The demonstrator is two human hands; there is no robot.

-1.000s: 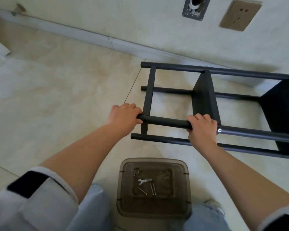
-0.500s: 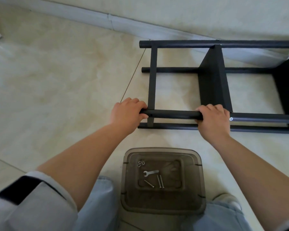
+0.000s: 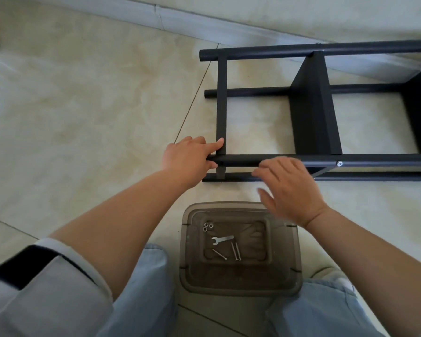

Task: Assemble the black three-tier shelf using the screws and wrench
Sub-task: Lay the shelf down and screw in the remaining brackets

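Observation:
The black shelf frame [image 3: 312, 105] lies on its side on the tiled floor, its poles running left to right. My left hand [image 3: 187, 161] holds the left end of the near upper pole [image 3: 374, 164], thumb beneath and index finger against the end crossbar [image 3: 221, 98]. My right hand [image 3: 289, 190] hovers just off that pole with its fingers spread and holds nothing. A silver screw head [image 3: 339, 163] shows in the pole to the right of it. The small wrench [image 3: 223, 239], three long screws [image 3: 236, 251] and three nuts [image 3: 208, 226] lie in the tray.
The smoky plastic tray [image 3: 284, 276] sits on the floor between my knees [image 3: 144, 288], just in front of the shelf. A grey baseboard [image 3: 180, 18] runs along the wall behind the frame. Bare tile stretches to the left.
My right hand has let go of the near pole and opened. My left hand's grip has loosened at the pole end. The view has tilted down and closer.

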